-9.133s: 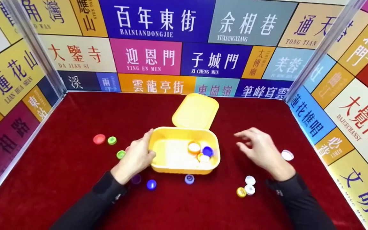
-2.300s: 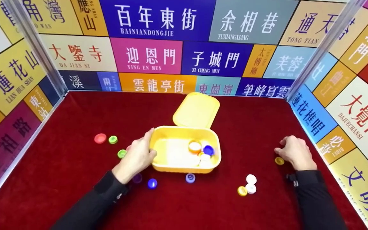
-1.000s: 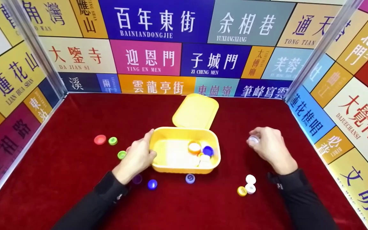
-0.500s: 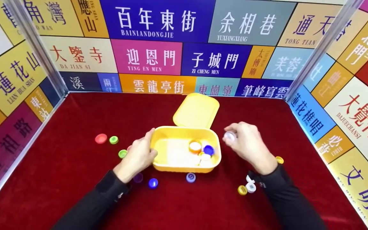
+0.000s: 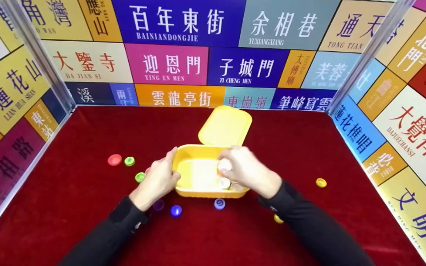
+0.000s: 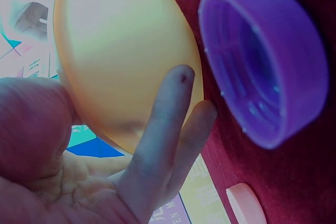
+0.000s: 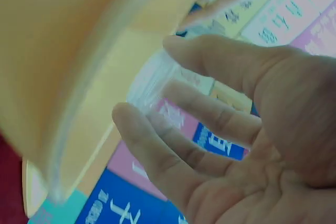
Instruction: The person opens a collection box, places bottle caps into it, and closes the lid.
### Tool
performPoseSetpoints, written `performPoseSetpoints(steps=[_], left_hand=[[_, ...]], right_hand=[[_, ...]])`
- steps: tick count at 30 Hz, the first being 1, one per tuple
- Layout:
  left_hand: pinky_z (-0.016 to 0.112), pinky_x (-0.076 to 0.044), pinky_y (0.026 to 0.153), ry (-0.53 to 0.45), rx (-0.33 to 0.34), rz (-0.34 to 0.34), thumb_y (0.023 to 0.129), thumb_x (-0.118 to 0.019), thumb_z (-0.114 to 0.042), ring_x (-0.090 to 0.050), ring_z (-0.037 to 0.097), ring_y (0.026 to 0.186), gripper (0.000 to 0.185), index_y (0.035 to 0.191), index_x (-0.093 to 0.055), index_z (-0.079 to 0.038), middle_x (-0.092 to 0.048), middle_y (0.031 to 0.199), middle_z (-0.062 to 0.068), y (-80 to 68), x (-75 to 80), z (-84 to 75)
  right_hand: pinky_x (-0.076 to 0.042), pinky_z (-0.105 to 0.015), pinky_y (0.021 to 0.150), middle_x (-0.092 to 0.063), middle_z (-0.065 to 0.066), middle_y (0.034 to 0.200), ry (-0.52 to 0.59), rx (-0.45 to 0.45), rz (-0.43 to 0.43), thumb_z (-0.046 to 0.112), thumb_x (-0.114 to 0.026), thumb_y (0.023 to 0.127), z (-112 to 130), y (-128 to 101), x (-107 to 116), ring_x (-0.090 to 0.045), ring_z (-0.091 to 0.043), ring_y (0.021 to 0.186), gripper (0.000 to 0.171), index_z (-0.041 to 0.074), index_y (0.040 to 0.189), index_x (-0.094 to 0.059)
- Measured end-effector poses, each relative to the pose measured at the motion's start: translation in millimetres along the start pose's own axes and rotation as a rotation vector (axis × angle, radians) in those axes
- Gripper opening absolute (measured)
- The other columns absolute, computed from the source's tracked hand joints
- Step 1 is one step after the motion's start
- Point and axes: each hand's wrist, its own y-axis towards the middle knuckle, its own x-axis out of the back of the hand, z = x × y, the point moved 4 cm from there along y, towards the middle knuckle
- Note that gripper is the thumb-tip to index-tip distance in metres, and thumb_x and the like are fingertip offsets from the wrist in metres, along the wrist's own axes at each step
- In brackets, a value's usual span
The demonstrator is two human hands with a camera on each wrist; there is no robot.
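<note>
My left hand (image 5: 157, 178) grips the left end of a yellow plastic box (image 5: 190, 195), fingers against its outer wall in the left wrist view. Over the box's right half is my right hand (image 5: 250, 170), pinching a translucent white bottle cap (image 7: 153, 77) between thumb and fingertips. The motion blurs it slightly. Inside the box lies a white cap (image 5: 224, 183); the other caps there are mostly hidden by the right hand. A purple bottle cap (image 6: 268, 66) lies on the cloth close to my left hand.
The yellow lid (image 5: 226, 125) lies behind the box. Around the left arm are red (image 5: 114, 160), green (image 5: 129, 161) and blue caps (image 5: 176, 211). A lilac cap (image 5: 219, 204) sits before the box. Yellow caps (image 5: 321, 182) lie rightward. Printed panels wall the red cloth.
My right hand has picked up the white cap from the far right and carried it left over the box, uncovering a yellow cap there. My left hand stays on the box.
</note>
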Motion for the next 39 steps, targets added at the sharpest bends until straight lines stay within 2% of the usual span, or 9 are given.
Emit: performPoseSetpoints(steps=[4, 7, 10, 16, 21, 24, 31, 39], left_hand=[[0.039, -0.061, 0.079, 0.001, 0.004, 0.0, 0.102, -0.07, -0.004, -0.072, 0.034, 0.095, 0.085, 0.18, -0.038, 0.0, -0.071, 0.157, 0.03, 0.8, -0.2, 0.0], [0.041, -0.063, 0.081, 0.006, 0.012, 0.003, 0.103, -0.07, -0.004, -0.074, 0.035, 0.098, 0.085, 0.181, -0.037, -0.001, -0.07, 0.158, 0.03, 0.7, -0.4, -0.2], [0.042, -0.063, 0.085, 0.007, 0.016, 0.011, 0.103, -0.071, -0.005, -0.075, 0.035, 0.104, 0.085, 0.181, -0.037, -0.002, -0.069, 0.161, 0.029, 0.9, -1.1, -0.7], [0.043, -0.064, 0.084, 0.012, 0.009, 0.003, 0.103, -0.071, -0.005, -0.075, 0.036, 0.103, 0.084, 0.18, -0.038, -0.001, -0.07, 0.159, 0.029, 1.0, -1.1, -0.6], [0.044, -0.064, 0.086, 0.012, 0.02, 0.005, 0.104, -0.072, -0.006, -0.074, 0.035, 0.105, 0.084, 0.181, -0.038, -0.002, -0.071, 0.158, 0.029, 1.2, -1.2, 0.1], [0.044, -0.064, 0.087, 0.009, 0.024, 0.006, 0.104, -0.072, -0.006, -0.074, 0.035, 0.104, 0.084, 0.181, -0.038, -0.002, -0.072, 0.157, 0.029, 1.4, -1.6, 1.0], [0.039, -0.06, 0.077, -0.001, 0.0, 0.001, 0.1, -0.068, -0.003, -0.068, 0.031, 0.089, 0.085, 0.18, -0.038, 0.0, -0.08, 0.131, 0.027, 0.8, -1.2, 2.1], [0.041, -0.063, 0.082, -0.002, 0.002, -0.002, 0.102, -0.069, -0.004, -0.073, 0.033, 0.098, 0.085, 0.18, -0.038, 0.0, -0.074, 0.152, 0.029, 0.8, -1.2, 1.8]], right_hand=[[-0.066, -0.051, 0.093, -0.084, -0.022, 0.111, -0.013, 0.099, 0.109, 0.007, -0.091, 0.094, 14, 10, -17, -0.077, -0.039, 0.103, 0.027, -0.004, 0.119, -0.085], [-0.066, -0.049, 0.095, -0.083, -0.023, 0.114, 0.006, 0.12, 0.174, 0.006, -0.088, 0.097, 20, 14, -26, -0.076, -0.038, 0.104, 0.027, -0.005, 0.122, -0.084], [-0.066, -0.048, 0.094, -0.081, -0.024, 0.113, 0.017, 0.112, 0.195, 0.008, -0.089, 0.098, 23, 14, -28, -0.075, -0.037, 0.103, 0.028, -0.005, 0.123, -0.084], [-0.066, -0.043, 0.086, -0.079, -0.023, 0.109, 0.006, 0.119, 0.161, 0.008, -0.091, 0.097, 24, 10, -26, -0.074, -0.036, 0.097, 0.028, -0.003, 0.122, -0.084], [-0.062, -0.037, 0.076, -0.077, -0.022, 0.103, 0.005, 0.15, 0.113, 0.005, -0.09, 0.096, 22, 6, -24, -0.069, -0.032, 0.086, 0.026, -0.003, 0.12, -0.084], [-0.06, -0.036, 0.075, -0.077, -0.021, 0.103, 0.004, 0.163, 0.087, 0.004, -0.089, 0.096, 21, 3, -22, -0.066, -0.031, 0.084, 0.025, -0.002, 0.119, -0.084], [-0.061, -0.037, 0.077, -0.077, -0.019, 0.103, 0.002, 0.156, 0.038, 0.005, -0.086, 0.098, 21, -4, -14, -0.065, -0.029, 0.088, 0.021, -0.001, 0.118, -0.085], [-0.066, -0.039, 0.083, -0.08, -0.016, 0.104, -0.013, 0.161, -0.029, 0.005, -0.088, 0.099, 13, -13, -5, -0.071, -0.03, 0.095, 0.016, 0.0, 0.114, -0.086]])
